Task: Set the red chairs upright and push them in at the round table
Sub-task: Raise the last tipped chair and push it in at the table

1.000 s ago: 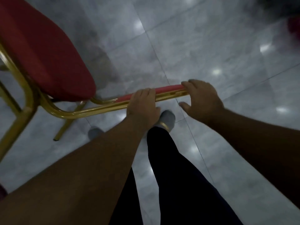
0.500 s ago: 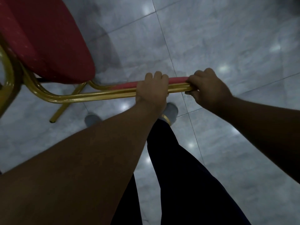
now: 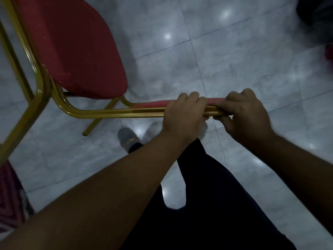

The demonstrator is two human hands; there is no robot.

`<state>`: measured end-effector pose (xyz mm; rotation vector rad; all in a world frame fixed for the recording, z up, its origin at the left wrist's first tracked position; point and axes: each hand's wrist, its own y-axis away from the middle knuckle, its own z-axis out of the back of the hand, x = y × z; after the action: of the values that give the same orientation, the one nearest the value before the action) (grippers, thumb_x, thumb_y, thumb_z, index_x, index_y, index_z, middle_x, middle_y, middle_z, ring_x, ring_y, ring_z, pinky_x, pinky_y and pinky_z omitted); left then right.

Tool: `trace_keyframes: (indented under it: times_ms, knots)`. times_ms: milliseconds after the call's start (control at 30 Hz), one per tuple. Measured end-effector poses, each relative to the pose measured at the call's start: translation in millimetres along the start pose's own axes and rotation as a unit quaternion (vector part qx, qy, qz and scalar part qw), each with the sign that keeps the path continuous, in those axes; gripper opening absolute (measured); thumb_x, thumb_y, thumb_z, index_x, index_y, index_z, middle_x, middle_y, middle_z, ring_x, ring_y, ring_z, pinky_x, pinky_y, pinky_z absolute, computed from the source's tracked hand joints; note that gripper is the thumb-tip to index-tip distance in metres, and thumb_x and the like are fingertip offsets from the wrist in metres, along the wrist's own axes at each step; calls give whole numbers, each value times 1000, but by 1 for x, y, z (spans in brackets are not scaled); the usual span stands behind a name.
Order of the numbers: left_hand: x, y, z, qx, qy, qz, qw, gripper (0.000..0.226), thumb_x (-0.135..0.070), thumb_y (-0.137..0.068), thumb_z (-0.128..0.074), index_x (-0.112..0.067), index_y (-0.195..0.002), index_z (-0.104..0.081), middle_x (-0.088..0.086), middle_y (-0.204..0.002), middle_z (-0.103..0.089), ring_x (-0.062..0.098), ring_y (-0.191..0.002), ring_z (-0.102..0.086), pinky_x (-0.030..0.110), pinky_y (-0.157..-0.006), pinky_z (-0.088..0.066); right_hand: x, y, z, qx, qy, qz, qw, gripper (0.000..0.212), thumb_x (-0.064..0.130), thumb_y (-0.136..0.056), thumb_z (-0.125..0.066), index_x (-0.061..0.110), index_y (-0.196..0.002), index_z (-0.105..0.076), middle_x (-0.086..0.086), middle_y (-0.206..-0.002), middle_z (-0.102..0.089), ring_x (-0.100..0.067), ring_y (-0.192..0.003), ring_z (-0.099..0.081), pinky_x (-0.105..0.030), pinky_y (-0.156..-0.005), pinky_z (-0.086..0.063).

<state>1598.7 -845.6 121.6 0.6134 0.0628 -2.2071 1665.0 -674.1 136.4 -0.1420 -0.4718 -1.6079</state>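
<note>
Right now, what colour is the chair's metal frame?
Gold, clearest in the head view: chair frame.

Polished grey marble-tile floor (image 3: 225, 73) with thin dark joints, ceiling-light glints scattered toward 12 and 5 o'clock; room dim.

red chairs: 1 (image 3: 72, 51) | hands: 2 (image 3: 183, 116) (image 3: 246, 114) | shoes: 2 (image 3: 127, 139)

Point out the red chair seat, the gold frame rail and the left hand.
red chair seat (image 3: 77, 49): head view, middle of cushion.
gold frame rail (image 3: 117, 111): head view, bare rail.
left hand (image 3: 183, 114): head view, back of hand.
</note>
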Motion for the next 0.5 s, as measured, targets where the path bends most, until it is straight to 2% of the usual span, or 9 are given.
trace_keyframes:
  times_ms: [67,133,267,333,433,500]
  knots:
    - [13,36,37,-61,11,-2,998,18,-27,-81,-73,-15,-93,-69,5,-88,-64,29,-77,-59,37,-60,-42,49,10,24,-17,9,1,1000,42,16,-76,-81,24,-117,-74,-3,-86,-64,-30,-81,-47,-36,-63,-36]
    - [28,78,77,-121,39,2,992,14,-24,-83,-74,-14,-91,-71,5,-85,-64,28,-76,-58,39,-59,-45,105,19,46,-36,9,32,999,37,18,-79,-77,24,-115,-74,-3,-89,-65,-31,-83,-48,-33,-67,-29]
    - [66,162,153,-160,109,48,980,22,-25,-85,-75,-14,-104,-75,2,-93,-67,25,-87,-63,37,-68,-51,208,37,78,-73,-21,142,987,30,23,-91,-66,25,-120,-72,-1,-102,-69,-32,-87,-56,-47,-73,-42]
    - [88,200,187,-166,129,67,975,27,-22,-83,-70,-13,-107,-75,3,-94,-66,25,-90,-63,39,-72,-53,235,53,84,-94,-35,160,982,28,24,-94,-65,23,-122,-71,-4,-113,-69,-33,-95,-61,-48,-81,-44]
    - [114,249,222,-188,156,87,966,28,-21,-82,-65,-11,-107,-74,3,-95,-65,21,-92,-63,36,-79,-52,250,75,88,-107,-98,119,982,32,26,-92,-64,17,-123,-65,-8,-118,-66,-33,-108,-61,-39,-102,-39]
    - [129,278,237,-190,167,104,962,26,-14,-82,-72,-11,-108,-74,2,-99,-65,20,-96,-63,38,-83,-54,270,79,90,-98,-113,121,981,34,31,-92,-59,10,-118,-66,-8,-112,-67,-31,-103,-62,-28,-103,-33]
